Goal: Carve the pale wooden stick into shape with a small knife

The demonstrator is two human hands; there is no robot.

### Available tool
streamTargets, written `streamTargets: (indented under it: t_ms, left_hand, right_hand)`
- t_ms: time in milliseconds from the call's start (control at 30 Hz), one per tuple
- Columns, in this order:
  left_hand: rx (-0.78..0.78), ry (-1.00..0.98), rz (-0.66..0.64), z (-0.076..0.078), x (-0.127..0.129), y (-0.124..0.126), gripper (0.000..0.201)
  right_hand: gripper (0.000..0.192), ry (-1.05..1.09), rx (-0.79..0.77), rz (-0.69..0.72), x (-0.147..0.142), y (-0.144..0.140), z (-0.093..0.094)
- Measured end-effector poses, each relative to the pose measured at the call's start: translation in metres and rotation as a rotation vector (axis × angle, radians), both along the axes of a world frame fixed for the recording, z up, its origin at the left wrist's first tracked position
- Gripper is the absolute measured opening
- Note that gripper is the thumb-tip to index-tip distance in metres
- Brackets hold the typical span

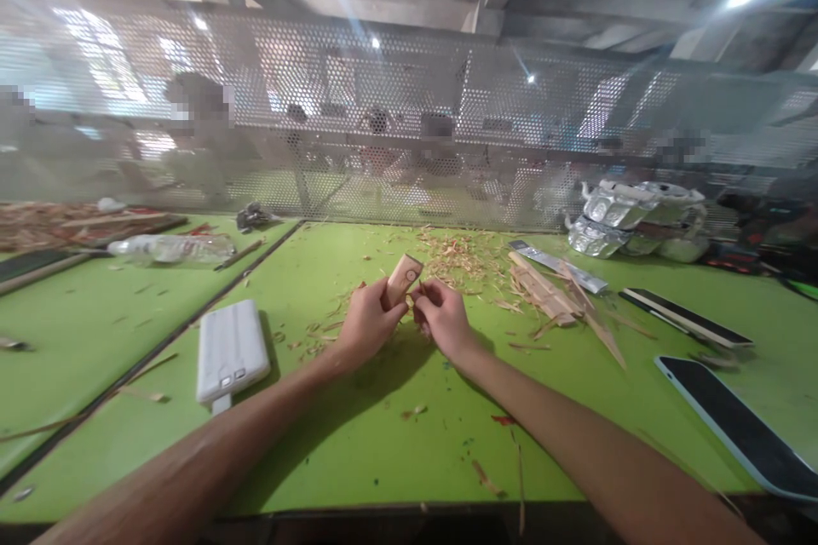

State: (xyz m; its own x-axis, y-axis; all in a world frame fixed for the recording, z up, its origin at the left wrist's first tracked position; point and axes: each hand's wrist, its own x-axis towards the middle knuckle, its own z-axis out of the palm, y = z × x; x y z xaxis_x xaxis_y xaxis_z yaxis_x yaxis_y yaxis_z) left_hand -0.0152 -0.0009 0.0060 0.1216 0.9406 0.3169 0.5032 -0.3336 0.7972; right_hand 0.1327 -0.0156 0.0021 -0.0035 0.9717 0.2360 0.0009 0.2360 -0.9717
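While both hands meet, wooden block (402, 278) (upright) sits in left hand (367, 319)

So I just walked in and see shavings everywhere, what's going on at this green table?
A person sits at the green table with both hands together over it. The left hand holds a small wooden block, and the right hand is closed beside it on something too small to make out. Wood shavings and a pile of wood strips lie just beyond. A white power bank sits to the left and a dark phone to the right.
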Motion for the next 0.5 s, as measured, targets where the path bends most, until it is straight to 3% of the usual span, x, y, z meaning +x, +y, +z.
streamTargets:
  t_ms: [200,500]
  left_hand:
    - [0.046,0.041,0.020,-0.0022,-0.0002,0.0014,0.026]
    - [-0.025,-0.062,-0.026,-0.0015,-0.0013,-0.0001,0.012]
  right_hand:
    - [0.030,-0.042,0.059,-0.024,0.0010,0.0053,-0.0054]
    - [0.027,-0.119,0.096,-0.042,0.0014,0.0083,-0.0086]
